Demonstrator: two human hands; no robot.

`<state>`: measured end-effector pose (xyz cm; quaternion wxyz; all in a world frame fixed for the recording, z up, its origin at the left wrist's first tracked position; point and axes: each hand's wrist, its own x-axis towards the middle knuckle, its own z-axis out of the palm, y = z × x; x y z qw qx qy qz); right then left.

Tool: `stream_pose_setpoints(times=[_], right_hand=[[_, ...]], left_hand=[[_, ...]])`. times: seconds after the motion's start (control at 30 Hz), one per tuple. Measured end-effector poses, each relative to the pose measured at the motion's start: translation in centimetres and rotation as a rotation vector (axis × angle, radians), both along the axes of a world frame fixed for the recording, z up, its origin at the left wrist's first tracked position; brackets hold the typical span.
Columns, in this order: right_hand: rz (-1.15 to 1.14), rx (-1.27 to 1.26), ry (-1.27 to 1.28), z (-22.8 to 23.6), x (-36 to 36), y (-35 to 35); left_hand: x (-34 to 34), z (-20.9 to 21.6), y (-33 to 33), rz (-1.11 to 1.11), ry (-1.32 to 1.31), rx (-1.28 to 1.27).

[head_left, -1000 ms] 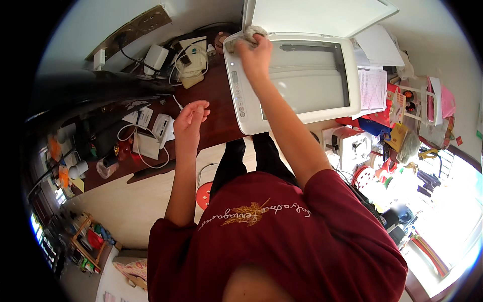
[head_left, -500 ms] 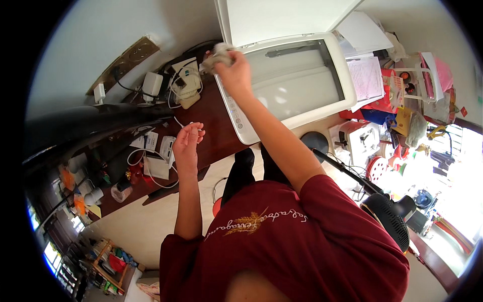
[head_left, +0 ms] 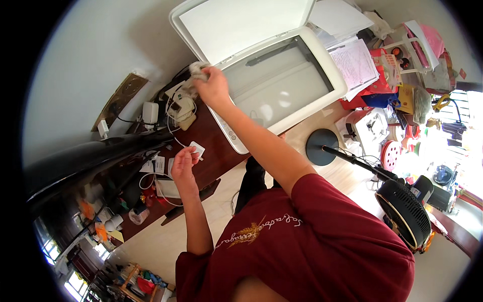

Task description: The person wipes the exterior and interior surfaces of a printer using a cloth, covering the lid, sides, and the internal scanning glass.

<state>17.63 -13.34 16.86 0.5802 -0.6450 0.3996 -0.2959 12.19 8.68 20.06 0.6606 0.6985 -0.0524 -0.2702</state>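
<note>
My right hand (head_left: 213, 89) is closed on a crumpled greyish cloth (head_left: 198, 70), held at the left rim of a white flatbed scanner (head_left: 232, 141). The scanner's lid (head_left: 241, 22) stands raised, baring the glass (head_left: 274, 85). Lower left, above the dark red table, my left hand (head_left: 185, 163) is raised with its fingers pinched together. At its fingertips is a small white square block (head_left: 197, 150), which looks like a charger. A thin white cable runs up to these fingers from the far side; the exact grip is partly hidden.
Beyond the left hand lie a tangle of white cables (head_left: 181, 108) and a wall socket strip (head_left: 118, 103). A dark curved panel (head_left: 100, 161) juts in from the left. Papers (head_left: 354, 65) are stacked right of the scanner. A black fan (head_left: 405, 211) stands on the floor at right.
The view has shifted, with the scanner now farther left. The cloth in my right hand has moved along the scanner's left rim. The white block now shows at my left fingertips.
</note>
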Motion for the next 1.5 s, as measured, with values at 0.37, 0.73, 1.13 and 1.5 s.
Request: stream_pose_setpoints(times=[0.37,0.73,1.13,1.5], right_hand=[[0.581,0.88,-0.24,0.8,-6.6,1.5],[0.696,1.192,-0.11,2.5,-16.1,4.4],[0.573,0.431,0.25,5.2,-13.5,-1.2],[0.602,-0.824,0.485,-0.6,-7.5,0.1]], left_hand=[[-0.7,0.2,0.2,0.055,0.005,0.0],[-6.0,2.5,-5.6,0.003,0.267,-0.165],[-4.5,0.4,-6.7,-0.269,-0.112,-0.154],[-3.7,-3.5,-1.7,-0.035,0.218,-0.065]])
